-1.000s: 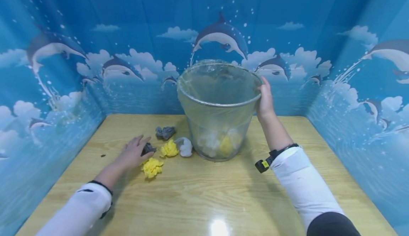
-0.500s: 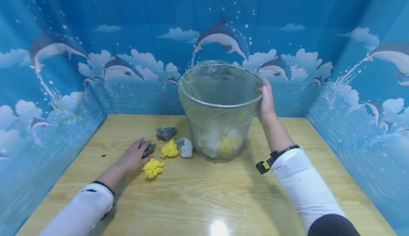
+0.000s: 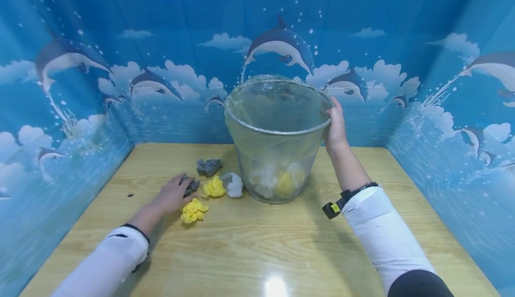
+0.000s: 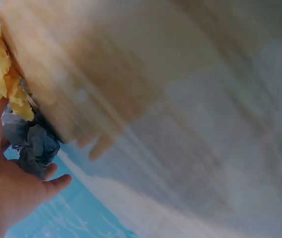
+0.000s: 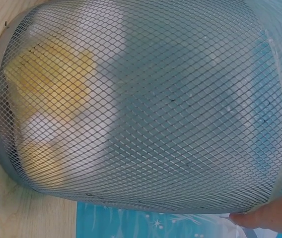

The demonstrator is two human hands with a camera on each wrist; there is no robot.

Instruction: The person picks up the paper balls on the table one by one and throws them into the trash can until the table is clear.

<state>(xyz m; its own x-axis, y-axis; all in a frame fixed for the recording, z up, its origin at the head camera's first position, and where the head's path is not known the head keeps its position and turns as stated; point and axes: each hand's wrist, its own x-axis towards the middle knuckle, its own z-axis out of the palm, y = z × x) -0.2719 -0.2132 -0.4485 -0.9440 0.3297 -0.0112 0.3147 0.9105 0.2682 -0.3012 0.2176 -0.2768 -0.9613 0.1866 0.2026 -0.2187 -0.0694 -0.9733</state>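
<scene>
Left hand (image 3: 170, 195): grip curled around a dark grey crumpled ball of thin sheet (image 3: 193, 187), left part of the pale wood-grain counter (image 3: 241, 252); cannot tell whether ball is clear of the surface. Right hand (image 3: 335, 125): grip holding the right side of the rim of a round silver metal-mesh bin (image 3: 277, 132), lined with a translucent plastic bag (image 3: 277, 111). Just beside left thumb: bright yellow crumpled ball (image 3: 194, 210). Between fingertips and bin: second yellow ball (image 3: 214, 187), then white crumpled ball (image 3: 235, 186) near bin's base. Farther back: second grey ball (image 3: 208, 167). Through mesh: yellow wads (image 5: 51, 79) and white ones, low in bin. Behind: blue dolphin-print backdrop (image 3: 181, 20).
</scene>
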